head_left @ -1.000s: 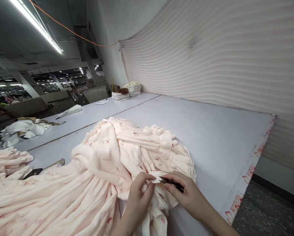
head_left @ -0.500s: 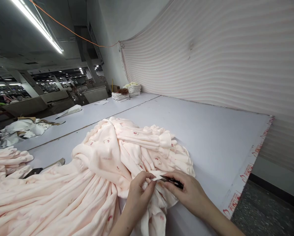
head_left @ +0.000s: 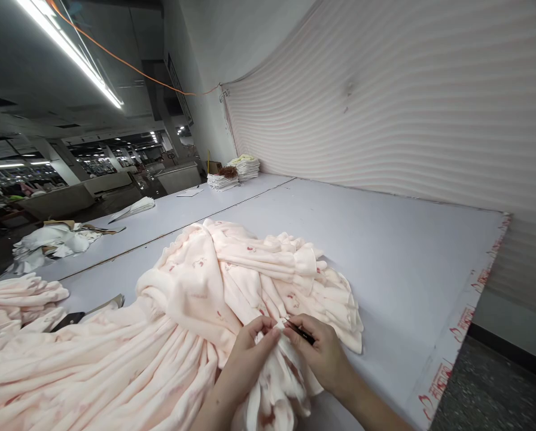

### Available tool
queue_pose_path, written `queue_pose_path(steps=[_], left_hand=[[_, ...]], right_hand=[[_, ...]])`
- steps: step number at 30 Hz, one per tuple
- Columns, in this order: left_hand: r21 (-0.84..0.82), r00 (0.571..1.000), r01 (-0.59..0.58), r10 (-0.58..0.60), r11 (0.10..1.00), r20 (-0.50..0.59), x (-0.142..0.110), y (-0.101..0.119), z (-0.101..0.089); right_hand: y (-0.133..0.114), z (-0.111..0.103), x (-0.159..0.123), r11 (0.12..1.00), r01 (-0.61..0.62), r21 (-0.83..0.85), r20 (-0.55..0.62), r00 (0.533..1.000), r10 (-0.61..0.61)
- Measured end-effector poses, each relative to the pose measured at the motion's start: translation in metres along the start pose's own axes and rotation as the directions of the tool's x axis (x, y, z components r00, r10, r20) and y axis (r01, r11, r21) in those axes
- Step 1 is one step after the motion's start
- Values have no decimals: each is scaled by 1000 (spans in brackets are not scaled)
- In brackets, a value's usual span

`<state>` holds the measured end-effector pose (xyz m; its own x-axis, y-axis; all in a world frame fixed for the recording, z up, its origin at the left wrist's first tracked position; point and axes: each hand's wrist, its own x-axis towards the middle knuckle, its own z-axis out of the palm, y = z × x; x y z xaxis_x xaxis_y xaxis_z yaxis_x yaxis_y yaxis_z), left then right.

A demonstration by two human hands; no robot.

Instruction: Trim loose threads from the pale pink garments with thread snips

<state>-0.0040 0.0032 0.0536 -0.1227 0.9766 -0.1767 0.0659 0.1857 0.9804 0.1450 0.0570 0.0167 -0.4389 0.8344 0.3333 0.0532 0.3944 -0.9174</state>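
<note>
A pale pink garment (head_left: 196, 281) with small red motifs and ruffled edges lies bunched across the table. My left hand (head_left: 252, 350) pinches a whitish ruffled edge of it between thumb and fingers. Black thread snips (head_left: 302, 333) with a pointed metal tip are in my right hand (head_left: 324, 353), their tip close to the pinched edge. Whether the blades touch the cloth, I cannot tell. Below both hands hangs a gathered part of the garment, partly hidden by my left wrist.
More pink cloth (head_left: 21, 296) lies at the left, beside a dark flat object (head_left: 68, 321). White scraps (head_left: 55, 239) and folded stacks (head_left: 247, 167) sit farther back on the pale table (head_left: 384, 257). A striped sheet (head_left: 384, 108) hangs behind; the table's right edge bears red print.
My right hand and the snips have moved left, closer to my left hand, and the snips' tip is now at the pinched edge. The view has shifted slightly.
</note>
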Motion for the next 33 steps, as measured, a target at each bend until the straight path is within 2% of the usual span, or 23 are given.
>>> queue_pose_path(steps=[4,7,9,12,15,18,22,28,30,31,33], left_hand=[[238,999,-39,42,971,-4,-5,5,1],[301,995,-102,96,948,35,-4,5,4],[268,992,-130,128,955,26,-3,3,6],[149,993,-107,113,983,-30,-2,-2,7],[10,993,-89,90,996,-79,-2,-7,6],[-73,996,-82,78,994,-53,-3,-8,6],[-35,996,-81,80,996,-28,-2,-8,6],[58,997,-76,77,995,-5,2,-4,6],[121,997,-76,76,990,2,-5,0,0],[183,997,-70,65,981,30,-10,0,-6],[371,995,-30,-7,928,97,-24,-5,-22]], right_hand=[[4,1,0,996,-82,27,3,997,82],[4,4,-1,994,-111,9,-36,993,111],[2,7,0,989,-143,43,-58,988,146],[-2,7,2,974,-175,144,-80,979,188],[-4,-2,0,972,-179,151,-15,983,183],[-6,-12,-1,981,-177,76,62,983,173],[-8,-14,3,977,-190,101,141,974,175],[-4,-7,5,876,-372,306,264,917,298],[3,-9,5,868,-379,322,232,920,316],[8,-12,7,881,-359,307,178,932,317],[21,-23,16,946,-264,190,-10,963,271]])
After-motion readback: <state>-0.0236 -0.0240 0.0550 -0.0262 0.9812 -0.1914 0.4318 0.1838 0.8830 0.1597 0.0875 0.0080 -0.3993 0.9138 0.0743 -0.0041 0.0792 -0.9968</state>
